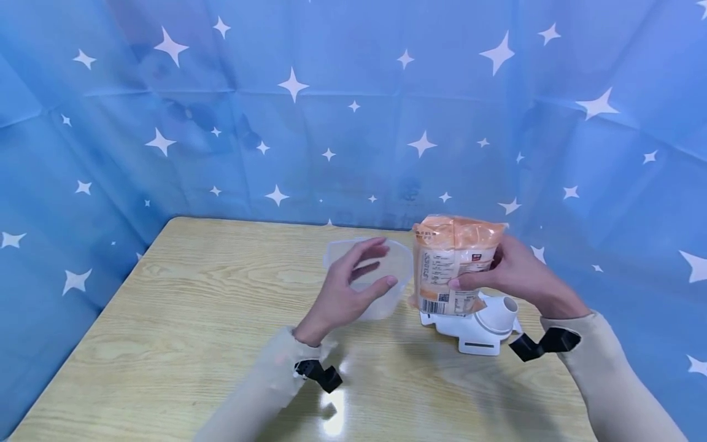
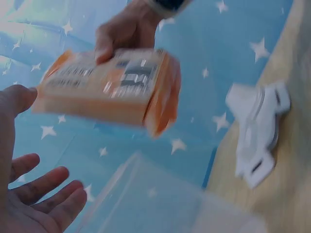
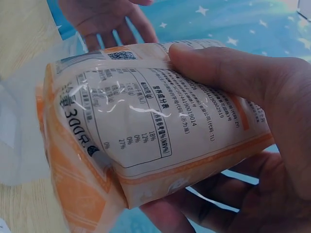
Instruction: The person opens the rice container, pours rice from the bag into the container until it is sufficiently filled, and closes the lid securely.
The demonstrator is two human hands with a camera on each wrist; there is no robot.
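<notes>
An orange and white printed food packet (image 1: pixel 453 264) is up off the table in my right hand (image 1: pixel 516 276), which grips it with the thumb across the printed face. In the right wrist view the packet (image 3: pixel 126 121) fills the middle, and its label reads 300 in part. My left hand (image 1: pixel 348 288) is held to the left of the packet, fingers spread and bent, apart from it and holding nothing. Behind that hand stands a clear plastic container (image 1: pixel 392 294), also seen at the bottom of the left wrist view; the hand hides part of it.
On the wooden table (image 1: pixel 221 288), a white plastic piece (image 1: pixel 480 331) with a round spout and slotted tabs sits below the packet. A blue curtain with white stars (image 1: pixel 353 123) hangs behind the table and along its sides.
</notes>
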